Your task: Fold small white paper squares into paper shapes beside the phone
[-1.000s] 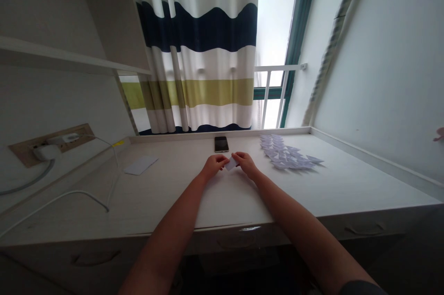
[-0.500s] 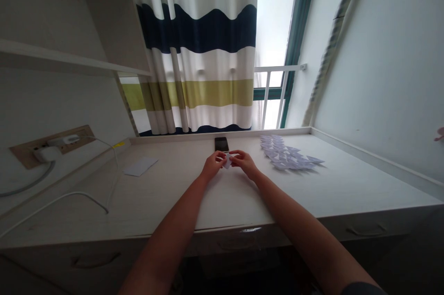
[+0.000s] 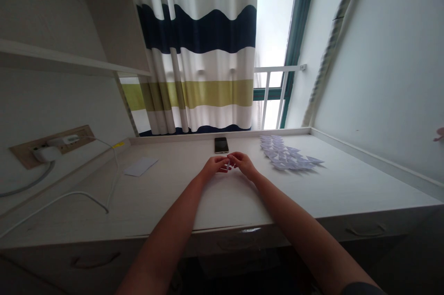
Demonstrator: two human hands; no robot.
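Two bare hands meet above a pale wood-grain worktop (image 3: 166, 195). The left hand (image 3: 212, 166) and right hand (image 3: 244, 164) are nearly closed, fingertips pinching one small folded white paper piece (image 3: 228, 164) between them. Just beyond lies a black rectangular smartphone (image 3: 221, 145); to the right, overlapping pointed white paper triangles (image 3: 289, 157); well left, flat white paper (image 3: 140, 166).

Pale desk (image 3: 166, 198) with a raised rim (image 3: 366, 162) along its back and sides. On it: a dark-screened phone (image 3: 221, 145) near the back centre, folded white paper pieces (image 3: 285, 158) clustered at right, and flat white paper (image 3: 140, 166) at left, near a white cable (image 3: 105, 208).
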